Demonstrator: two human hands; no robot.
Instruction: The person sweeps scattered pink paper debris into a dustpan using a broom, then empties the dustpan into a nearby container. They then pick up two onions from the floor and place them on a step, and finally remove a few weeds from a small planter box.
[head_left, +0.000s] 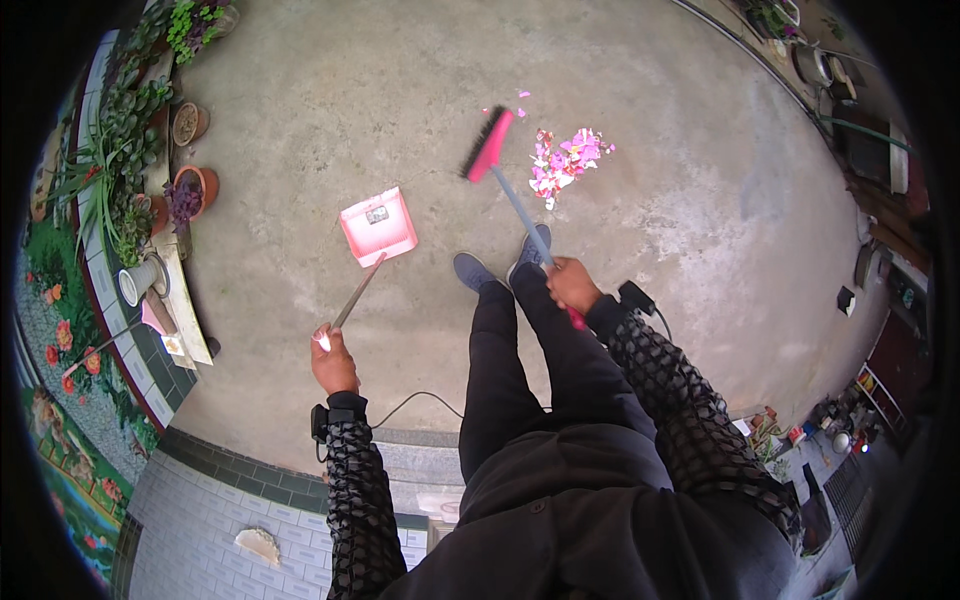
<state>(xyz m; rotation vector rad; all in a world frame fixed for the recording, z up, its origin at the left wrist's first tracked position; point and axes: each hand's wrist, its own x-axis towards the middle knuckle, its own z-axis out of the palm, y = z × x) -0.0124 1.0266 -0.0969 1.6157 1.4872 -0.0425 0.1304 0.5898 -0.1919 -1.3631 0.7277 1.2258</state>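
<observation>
My left hand (335, 361) grips the handle of a pink plastic dustpan (390, 219), whose pan is on or just above the concrete floor to the left of my shoes. A small label shows inside the pan. In my right hand (574, 285) is a broom with a grey-blue stick and a pink head (491, 146) with dark bristles. The bristles face left, toward the dustpan side. Right of the broom head lies a pile of pink, white and red scraps (566, 161), apparently paper or petals. A few loose bits (523, 112) lie beyond it.
Potted plants (196, 191) line the left edge beside a ledge, with a white pot (139, 285) tipped over there. My grey shoes (472, 271) stand between dustpan and scraps. A small dark and white object (846, 300) lies far right, near household clutter (840, 435). A cable (420, 394) hangs by my left wrist.
</observation>
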